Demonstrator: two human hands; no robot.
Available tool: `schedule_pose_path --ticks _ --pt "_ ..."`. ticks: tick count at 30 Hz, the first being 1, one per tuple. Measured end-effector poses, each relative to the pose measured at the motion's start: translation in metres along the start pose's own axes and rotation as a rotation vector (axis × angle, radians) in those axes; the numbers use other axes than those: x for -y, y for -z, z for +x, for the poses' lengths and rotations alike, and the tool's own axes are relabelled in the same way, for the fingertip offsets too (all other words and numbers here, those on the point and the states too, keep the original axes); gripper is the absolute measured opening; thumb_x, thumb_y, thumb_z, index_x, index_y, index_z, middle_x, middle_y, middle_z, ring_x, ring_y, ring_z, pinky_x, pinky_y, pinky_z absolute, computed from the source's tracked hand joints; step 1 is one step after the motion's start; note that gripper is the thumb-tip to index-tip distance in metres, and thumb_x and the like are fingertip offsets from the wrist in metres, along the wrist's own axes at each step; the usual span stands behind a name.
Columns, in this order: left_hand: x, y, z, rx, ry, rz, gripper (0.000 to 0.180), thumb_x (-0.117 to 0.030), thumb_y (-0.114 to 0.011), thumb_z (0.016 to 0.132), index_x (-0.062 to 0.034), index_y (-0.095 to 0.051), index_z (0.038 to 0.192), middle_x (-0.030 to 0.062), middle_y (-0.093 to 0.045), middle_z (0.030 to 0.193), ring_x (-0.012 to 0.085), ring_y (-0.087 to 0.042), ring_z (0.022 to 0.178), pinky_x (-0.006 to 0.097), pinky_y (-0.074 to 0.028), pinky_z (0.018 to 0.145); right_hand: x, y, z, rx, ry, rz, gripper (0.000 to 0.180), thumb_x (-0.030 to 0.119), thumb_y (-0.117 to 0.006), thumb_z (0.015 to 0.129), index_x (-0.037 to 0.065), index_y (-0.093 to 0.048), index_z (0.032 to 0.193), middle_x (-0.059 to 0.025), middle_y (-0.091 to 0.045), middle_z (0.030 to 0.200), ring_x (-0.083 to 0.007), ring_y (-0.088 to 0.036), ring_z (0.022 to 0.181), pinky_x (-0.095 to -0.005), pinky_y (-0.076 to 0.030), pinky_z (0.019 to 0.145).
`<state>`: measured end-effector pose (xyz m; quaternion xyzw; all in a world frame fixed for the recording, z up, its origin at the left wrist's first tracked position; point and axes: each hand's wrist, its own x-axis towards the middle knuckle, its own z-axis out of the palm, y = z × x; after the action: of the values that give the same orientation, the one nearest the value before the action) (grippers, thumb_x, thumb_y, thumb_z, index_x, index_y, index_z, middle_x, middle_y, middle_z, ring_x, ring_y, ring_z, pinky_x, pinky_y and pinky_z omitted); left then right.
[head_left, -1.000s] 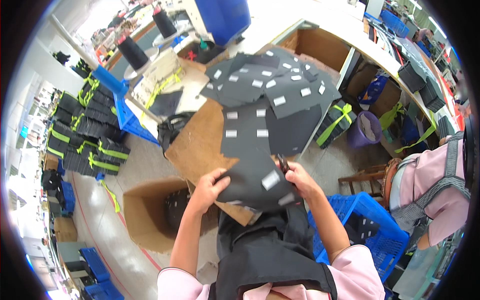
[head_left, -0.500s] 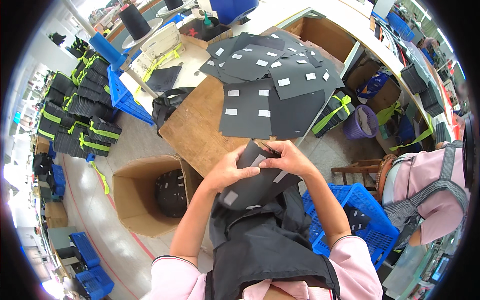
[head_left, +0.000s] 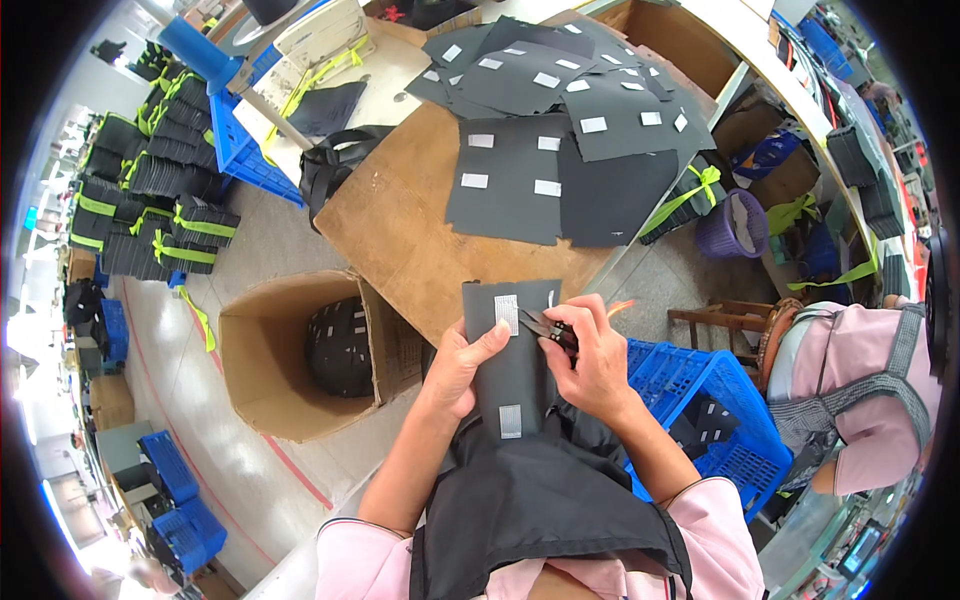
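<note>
- My left hand grips the black fabric piece along its left edge, thumb lying across the front just below the upper white label.
- My right hand is closed around a small pair of snips, whose blades touch the fabric piece right beside that upper label.
- The fabric piece stands roughly upright between both hands, just in front of the near edge of the wooden tabletop; a second white label sits near its lower end.
- Below the hands, a dark apron covers my lap, with pink sleeves to either side.
- On the tabletop beyond, a spread of flat black fabric sheets lies overlapping, each carrying small white labels.
- To my left on the floor, an open cardboard box holds a heap of dark pieces with white labels.
- To my right, a blue plastic crate sits just beside my right forearm, with more dark pieces inside.
- Further left, bundles of black material tied with yellow-green straps are stacked on the floor.
- At the right rim, another person in a pink top sits near a purple basket.
</note>
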<state>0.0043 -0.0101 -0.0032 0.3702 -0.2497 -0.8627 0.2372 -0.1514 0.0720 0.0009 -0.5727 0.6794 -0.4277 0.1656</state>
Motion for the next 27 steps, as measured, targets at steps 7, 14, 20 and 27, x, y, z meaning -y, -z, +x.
schedule_pose_path --ticks 7,14,20,27 --pt "-0.004 -0.003 -0.009 -0.035 -0.013 0.014 0.034 -0.022 -0.072 0.081 -0.0036 -0.058 0.106 0.0047 -0.062 0.098 0.0135 -0.06 0.088 0.028 -0.05 0.076 0.0 0.004 0.003 -0.086 0.198 -0.014 0.034 0.005 -0.072 0.068 0.007 -0.058 0.099 -0.0095 -0.055 0.085 -0.0245 -0.057 0.063 -0.0325 -0.044 0.052" --pt "-0.003 -0.007 -0.013 -0.045 -0.01 0.079 0.031 -0.017 -0.071 0.081 -0.0037 -0.059 0.106 0.0043 -0.062 0.097 0.0125 -0.06 0.086 0.028 -0.05 0.075 0.007 0.006 0.003 -0.099 0.177 -0.033 0.032 0.005 -0.072 0.068 0.006 -0.06 0.097 -0.0087 -0.055 0.081 -0.0239 -0.056 0.062 -0.0318 -0.044 0.052" --pt "-0.003 -0.007 -0.016 -0.037 -0.008 0.116 0.03 -0.014 -0.071 0.08 -0.0034 -0.059 0.105 0.0046 -0.063 0.097 0.0123 -0.06 0.086 0.028 -0.05 0.075 0.011 0.005 0.001 -0.115 0.186 -0.053 0.029 0.005 -0.072 0.068 0.006 -0.061 0.095 -0.0079 -0.055 0.079 -0.0226 -0.056 0.058 -0.0309 -0.045 0.051" --pt "0.003 -0.005 -0.018 -0.059 -0.039 0.149 0.03 -0.013 -0.072 0.079 -0.0019 -0.059 0.104 0.0053 -0.063 0.096 0.0125 -0.06 0.084 0.027 -0.05 0.075 0.008 0.009 -0.008 -0.152 0.209 -0.062 0.026 0.005 -0.071 0.069 0.005 -0.062 0.093 -0.0079 -0.055 0.078 -0.0227 -0.056 0.058 -0.0308 -0.045 0.051"
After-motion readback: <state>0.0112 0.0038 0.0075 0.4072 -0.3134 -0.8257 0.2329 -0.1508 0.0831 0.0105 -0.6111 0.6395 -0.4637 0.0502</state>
